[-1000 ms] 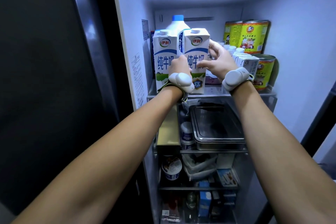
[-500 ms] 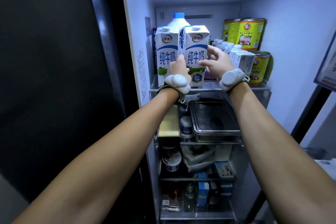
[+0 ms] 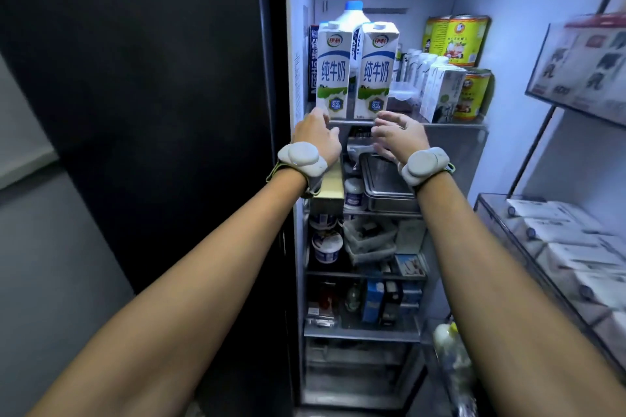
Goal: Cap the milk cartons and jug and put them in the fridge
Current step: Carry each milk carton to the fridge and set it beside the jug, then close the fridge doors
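Two white-and-blue milk cartons stand upright side by side at the front left of the fridge's top shelf (image 3: 440, 123), the left carton (image 3: 333, 73) and the right carton (image 3: 376, 73), both with white caps on. Behind and between them rises a white milk jug (image 3: 353, 15) with a blue cap. My left hand (image 3: 316, 135) hovers just below the left carton at the shelf's front edge, fingers loose and holding nothing. Below the right carton, my right hand (image 3: 399, 135) is spread and empty. Neither hand touches a carton.
Yellow tins (image 3: 455, 41) and small white cartons (image 3: 440, 95) fill the right of the top shelf. Below are a steel tray (image 3: 386, 186), yoghurt tubs (image 3: 327, 247) and boxes. The open door's racks (image 3: 576, 247) of white packs stand at right; a dark closed door (image 3: 152, 95) at left.
Both hands let go of the right carton and drew back down to the shelf's front edge. The view pulled back, bringing the door racks into sight.
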`<control>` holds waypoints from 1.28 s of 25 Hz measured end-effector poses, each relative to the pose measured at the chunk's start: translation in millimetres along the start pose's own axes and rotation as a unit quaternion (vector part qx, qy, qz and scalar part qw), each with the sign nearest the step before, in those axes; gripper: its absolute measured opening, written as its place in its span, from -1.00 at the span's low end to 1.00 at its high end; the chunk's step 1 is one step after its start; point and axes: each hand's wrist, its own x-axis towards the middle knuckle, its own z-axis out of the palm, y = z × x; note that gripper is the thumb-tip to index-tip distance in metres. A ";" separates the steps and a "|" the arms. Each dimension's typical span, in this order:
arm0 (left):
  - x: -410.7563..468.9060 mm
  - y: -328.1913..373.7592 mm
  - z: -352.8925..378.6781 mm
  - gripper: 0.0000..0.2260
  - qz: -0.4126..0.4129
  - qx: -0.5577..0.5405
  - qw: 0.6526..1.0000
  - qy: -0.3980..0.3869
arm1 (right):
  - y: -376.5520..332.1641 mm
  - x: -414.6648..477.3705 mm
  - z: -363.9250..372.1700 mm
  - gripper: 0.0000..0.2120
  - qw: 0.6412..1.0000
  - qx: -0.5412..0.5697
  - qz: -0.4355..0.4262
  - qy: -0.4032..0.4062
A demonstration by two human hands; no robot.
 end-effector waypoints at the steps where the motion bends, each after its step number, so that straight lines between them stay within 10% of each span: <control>1: -12.9 0.9 -4.1 -0.78 0.001 -0.008 1.000 0.002 | 3.3 -12.3 -0.2 -0.71 1.000 0.006 0.005 -0.002; 32: -417.5 58.4 -47.7 -0.81 -0.193 -0.019 0.981 0.004 | 74.6 -392.2 -112.9 -0.74 0.983 -0.028 0.163 -0.080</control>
